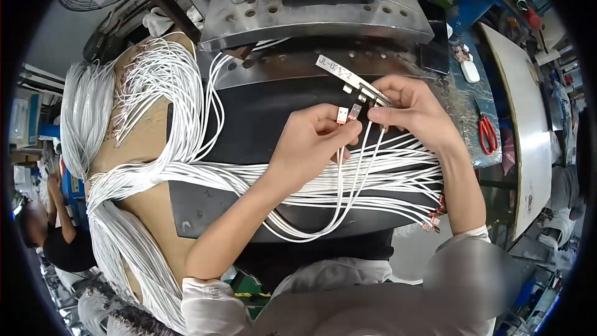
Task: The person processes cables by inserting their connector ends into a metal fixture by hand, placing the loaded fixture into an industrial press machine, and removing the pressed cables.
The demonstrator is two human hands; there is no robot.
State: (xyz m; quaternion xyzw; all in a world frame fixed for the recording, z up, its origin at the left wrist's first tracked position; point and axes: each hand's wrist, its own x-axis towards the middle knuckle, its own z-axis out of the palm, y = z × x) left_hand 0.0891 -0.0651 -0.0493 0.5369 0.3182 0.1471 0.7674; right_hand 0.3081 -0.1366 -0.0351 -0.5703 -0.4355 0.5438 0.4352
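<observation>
My left hand is closed, pinching two white USB cables just below their metal plugs. One USB plug and a second plug stick up side by side from between thumb and fingers. My right hand grips the right end of a slim metal bar with small metal tabs along its lower edge. White cables run down from beneath my right thumb; their plug ends are hidden by the fingers and bar. The held cables loop below over a spread bundle of white cables on a black mat.
A steel press with upright posts stands at the far side. Thick cable bundles lie on brown board to the left. Red-handled scissors and a white mouse rest at right. Another person is at far left.
</observation>
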